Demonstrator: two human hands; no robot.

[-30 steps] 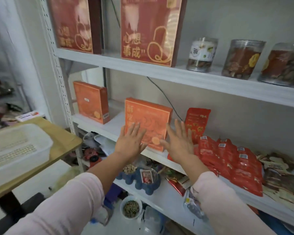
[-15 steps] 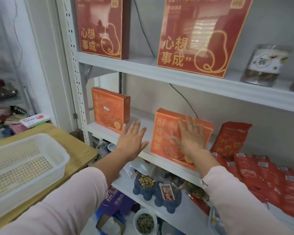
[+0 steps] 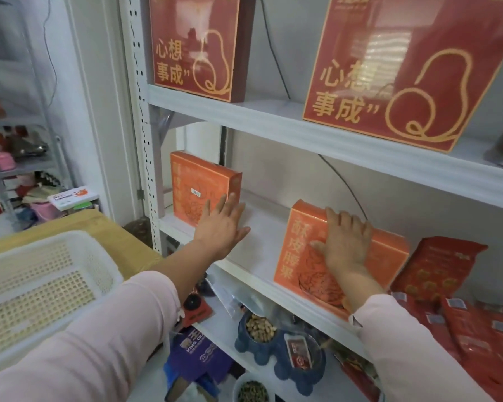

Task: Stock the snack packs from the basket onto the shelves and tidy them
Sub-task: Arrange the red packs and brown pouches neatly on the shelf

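Wooden worktop (image 3: 122, 236) lies nearest you at 8 o'clock, carrying the white perforated basket (image 3: 41, 285). Below your arms at 6 o'clock, a blue bowl of nuts (image 3: 259, 329) stands on the lower shelf (image 3: 218, 329). Your left hand (image 3: 221, 227) reaches toward 11 o'clock with fingers straight, holding nothing. Its fingertips overlap the lower right corner of the left orange box (image 3: 198, 181), but you cannot tell whether they touch it. Your right hand (image 3: 346, 242) lies flat at 2 o'clock on the front of the right orange box (image 3: 296, 256), fingers extended to its top edge, thumb splayed. Both boxes stand on the middle shelf (image 3: 262, 236), well apart. Red snack packs (image 3: 476, 329) lie at 4 o'clock just beside the right box, with a red pouch (image 3: 436, 268) upright behind them. Farthest, at 12 and 1 o'clock, two tall red boxes (image 3: 389, 68) stand on the top shelf (image 3: 273, 111).
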